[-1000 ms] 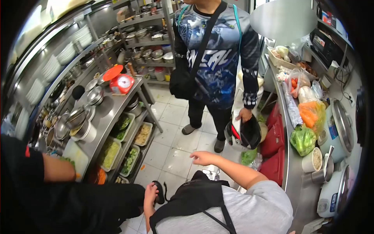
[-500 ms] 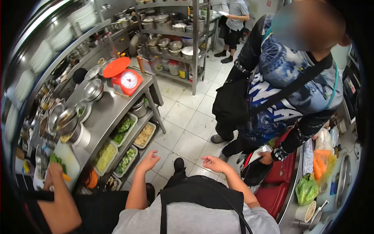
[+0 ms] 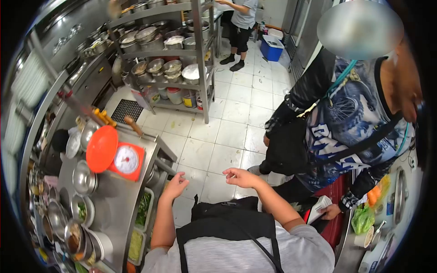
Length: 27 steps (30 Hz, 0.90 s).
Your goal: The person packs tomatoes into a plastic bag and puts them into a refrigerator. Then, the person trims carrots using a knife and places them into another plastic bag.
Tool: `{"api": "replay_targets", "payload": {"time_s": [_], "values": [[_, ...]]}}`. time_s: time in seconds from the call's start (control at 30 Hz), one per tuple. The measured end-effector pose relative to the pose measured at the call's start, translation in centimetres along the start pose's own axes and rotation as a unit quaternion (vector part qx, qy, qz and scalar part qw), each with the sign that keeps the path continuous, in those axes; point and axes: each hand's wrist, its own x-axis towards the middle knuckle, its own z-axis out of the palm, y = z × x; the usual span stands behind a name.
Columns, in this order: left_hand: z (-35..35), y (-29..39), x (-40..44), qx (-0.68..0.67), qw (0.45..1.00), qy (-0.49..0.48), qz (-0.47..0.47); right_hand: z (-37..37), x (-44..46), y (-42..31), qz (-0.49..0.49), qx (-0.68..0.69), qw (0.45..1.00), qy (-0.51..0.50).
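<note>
The wearer's left hand (image 3: 176, 185) and right hand (image 3: 240, 177) are raised, apart, above the floor (image 3: 221, 136). Fingers of both are released and loosely curled. Left of the left hand stands a steel bench (image 3: 117, 195); a red dial scale (image 3: 128, 161) rests on it near the far end, beside metal bowls (image 3: 85, 178). To the right, near the right hand, a person (image 3: 339, 123) wears a black shoulder bag (image 3: 287, 148) and grips a white-and-red item (image 3: 319, 207), partly hidden. Far off: a shelf rack (image 3: 200, 68) of pots (image 3: 151, 43), then a blue cooler (image 3: 271, 51).
</note>
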Motion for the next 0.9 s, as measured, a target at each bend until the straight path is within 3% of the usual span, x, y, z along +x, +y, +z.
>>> {"api": "replay_targets", "payload": {"time_s": [0.2, 0.23, 0.3, 0.4, 0.5, 0.73, 0.83, 0.9], "values": [[-2.9, 1.9, 7.7, -0.009, 0.999, 0.044, -0.029, -9.8, 8.9, -1.7, -0.028, -0.039, 0.998, 0.028], [-3.2, 0.5, 9.0, 0.009, 0.998, 0.066, 0.005, -11.5, 10.1, -2.1, -0.020, -0.041, 0.998, 0.040], [-3.8, -1.0, 11.4, -0.008, 0.995, 0.083, -0.055, -14.8, 12.6, -2.4, -0.037, -0.050, 0.997, 0.052], [-4.1, -3.3, 14.1, 0.004, 0.992, 0.103, -0.067, -19.1, 16.3, -2.7, -0.046, -0.042, 0.997, 0.050], [-3.8, -1.5, 17.0, -0.014, 0.986, 0.071, -0.149, -23.3, 19.7, -3.4, -0.061, -0.046, 0.996, 0.039], [-2.2, 6.3, 27.5, 0.092, 0.985, 0.014, -0.146, -28.4, 24.3, -3.2, -0.050, -0.093, 0.994, -0.013], [-2.7, 6.0, 34.8, 0.131, 0.984, -0.025, -0.114, -31.7, 24.7, 0.4, -0.002, -0.097, 0.995, 0.014], [-3.4, 7.4, 40.8, 0.191, 0.977, -0.055, -0.079, -34.3, 25.1, 6.6, 0.039, -0.124, 0.981, 0.143]]}}
